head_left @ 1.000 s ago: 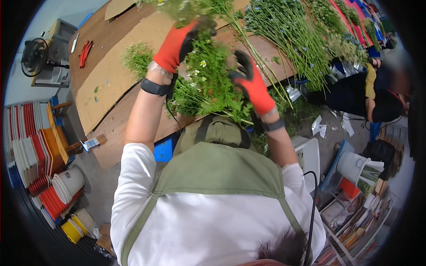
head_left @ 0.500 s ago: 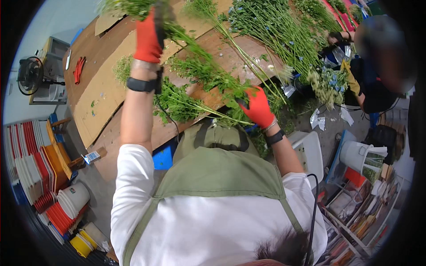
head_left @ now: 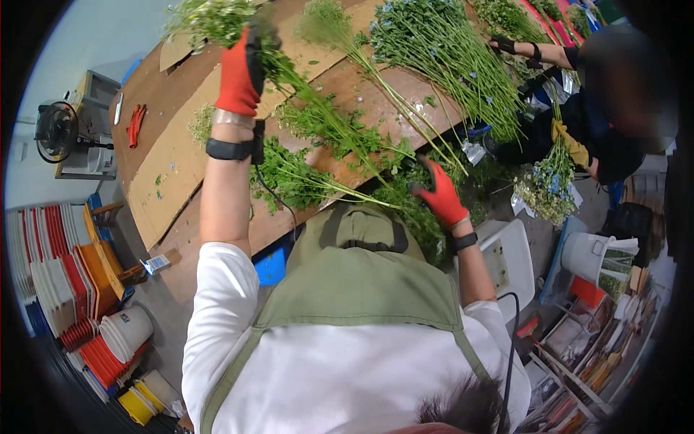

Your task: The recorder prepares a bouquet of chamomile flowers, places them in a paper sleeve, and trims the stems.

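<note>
One red-and-black-gloved left hand (head_left: 244, 71) has its grip round a leafy, white-flowered green bunch (head_left: 211, 22), upper left; red-and-black-gloved right hand (head_left: 443, 197) spread wide, right of centre. Trailing stems (head_left: 312, 95) cross loose leafy green sprigs (head_left: 293, 172), so might snag tbh.

The head view looks steeply down, from close above the white shirt (head_left: 376, 369) at the near side of the table (head_left: 159, 94); it faces across the table; its fisheye takes in floor (head_left: 166, 307) left of the table.

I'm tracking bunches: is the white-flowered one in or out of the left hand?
In: the left hand grips the white-flowered bunch, heads and stems emerging either side.
</note>
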### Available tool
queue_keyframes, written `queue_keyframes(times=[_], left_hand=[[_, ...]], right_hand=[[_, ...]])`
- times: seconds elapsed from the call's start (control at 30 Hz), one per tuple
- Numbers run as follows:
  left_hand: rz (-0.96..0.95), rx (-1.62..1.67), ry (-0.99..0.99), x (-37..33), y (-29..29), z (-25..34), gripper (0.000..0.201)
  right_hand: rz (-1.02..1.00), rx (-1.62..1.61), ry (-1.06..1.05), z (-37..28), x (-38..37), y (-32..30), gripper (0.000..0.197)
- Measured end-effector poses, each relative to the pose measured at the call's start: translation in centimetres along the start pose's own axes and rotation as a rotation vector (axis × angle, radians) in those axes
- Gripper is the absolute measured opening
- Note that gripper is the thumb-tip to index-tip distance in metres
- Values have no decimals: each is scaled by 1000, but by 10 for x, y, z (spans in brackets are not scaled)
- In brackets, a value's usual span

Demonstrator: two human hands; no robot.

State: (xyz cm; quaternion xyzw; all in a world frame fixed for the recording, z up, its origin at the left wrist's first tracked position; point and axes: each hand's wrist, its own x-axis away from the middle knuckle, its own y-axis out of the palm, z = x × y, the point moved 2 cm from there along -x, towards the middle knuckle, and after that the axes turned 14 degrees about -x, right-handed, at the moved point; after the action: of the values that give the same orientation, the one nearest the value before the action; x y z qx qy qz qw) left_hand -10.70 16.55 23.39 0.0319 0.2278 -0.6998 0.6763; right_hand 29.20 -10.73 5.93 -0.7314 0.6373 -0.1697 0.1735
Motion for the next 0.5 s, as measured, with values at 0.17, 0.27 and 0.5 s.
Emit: queue_keyframes(times=[0.17,0.27,0.5], left_hand=[[-123,102,15,32,48,-3,38],[-185,-16,27,51,68,6,39],[-202,347,-198,64,52,-8,40]], right_hand=[[-44,-973,-105,-137,-84,27,74],[-85,-1149,-164,-173,-116,34,71],[-219,-994,352,-134,-80,44,69]])
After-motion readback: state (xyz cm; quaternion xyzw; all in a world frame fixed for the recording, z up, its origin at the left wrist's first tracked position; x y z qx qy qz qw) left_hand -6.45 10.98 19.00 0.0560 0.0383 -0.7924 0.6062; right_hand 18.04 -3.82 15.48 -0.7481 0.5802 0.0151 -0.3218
